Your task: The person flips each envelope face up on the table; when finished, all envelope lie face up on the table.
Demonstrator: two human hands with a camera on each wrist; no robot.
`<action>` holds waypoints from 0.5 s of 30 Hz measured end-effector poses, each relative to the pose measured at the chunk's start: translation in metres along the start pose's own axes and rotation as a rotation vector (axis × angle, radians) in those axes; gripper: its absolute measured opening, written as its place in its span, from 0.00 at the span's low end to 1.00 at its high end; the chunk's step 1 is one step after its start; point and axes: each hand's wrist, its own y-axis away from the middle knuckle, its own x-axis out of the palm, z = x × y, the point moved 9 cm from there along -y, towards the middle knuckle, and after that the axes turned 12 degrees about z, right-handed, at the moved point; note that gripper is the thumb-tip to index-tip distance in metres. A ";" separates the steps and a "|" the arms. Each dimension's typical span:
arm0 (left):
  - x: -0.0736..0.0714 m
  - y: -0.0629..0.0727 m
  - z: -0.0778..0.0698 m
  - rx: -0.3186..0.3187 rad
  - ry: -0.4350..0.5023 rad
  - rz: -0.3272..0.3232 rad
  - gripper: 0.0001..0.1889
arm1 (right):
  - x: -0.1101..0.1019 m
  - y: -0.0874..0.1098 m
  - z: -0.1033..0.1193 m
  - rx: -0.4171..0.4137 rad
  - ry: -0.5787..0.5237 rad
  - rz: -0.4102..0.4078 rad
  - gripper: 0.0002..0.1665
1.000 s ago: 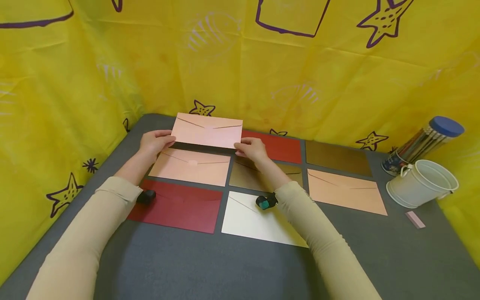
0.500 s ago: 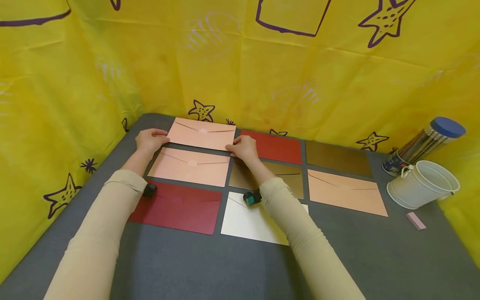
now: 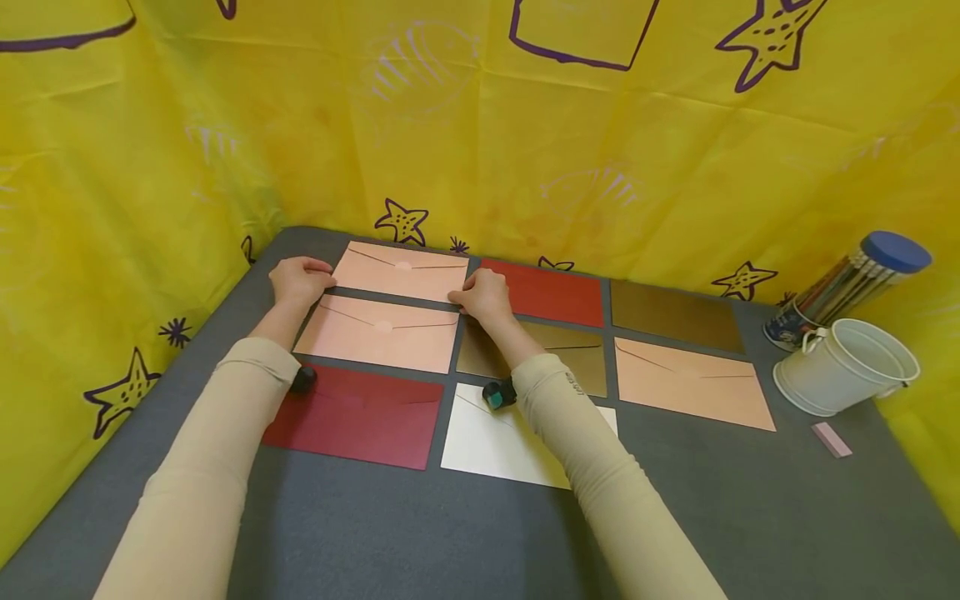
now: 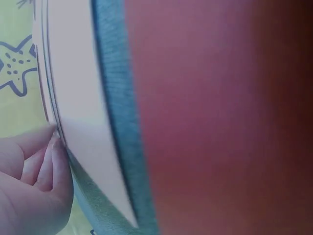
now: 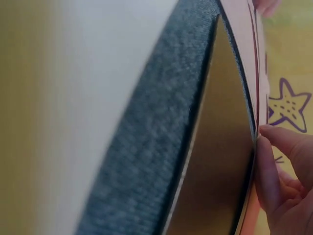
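A pale pink envelope lies low at the back left of the table, flap side up. At its left edge, near the front corner, my left hand pinches it between thumb and fingers. The left wrist view shows those fingertips meeting at the paper's edge. My right hand pinches the front right corner; in the right wrist view thumb and finger close on it. Just in front lies a second pink envelope. A gold envelope sits under the right wrist, partly hidden.
Laid out in rows are a bright red envelope, a brown one, a peach one, a dark red one and a white one. At right stand a white bucket, a pencil tub and a pink eraser.
Both hands have lowered the pink envelope onto the back left spot, shifting it slightly left and toward me. In the last half second it has settled only a little further.
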 end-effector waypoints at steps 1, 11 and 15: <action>0.000 -0.001 0.000 0.008 -0.004 -0.004 0.15 | 0.000 0.000 0.000 0.002 0.001 -0.002 0.14; 0.004 0.001 -0.004 0.039 -0.055 0.044 0.15 | 0.000 0.002 -0.005 -0.036 -0.124 0.071 0.15; 0.008 0.008 -0.017 0.121 -0.124 0.048 0.15 | -0.003 0.003 -0.014 -0.054 -0.281 0.126 0.15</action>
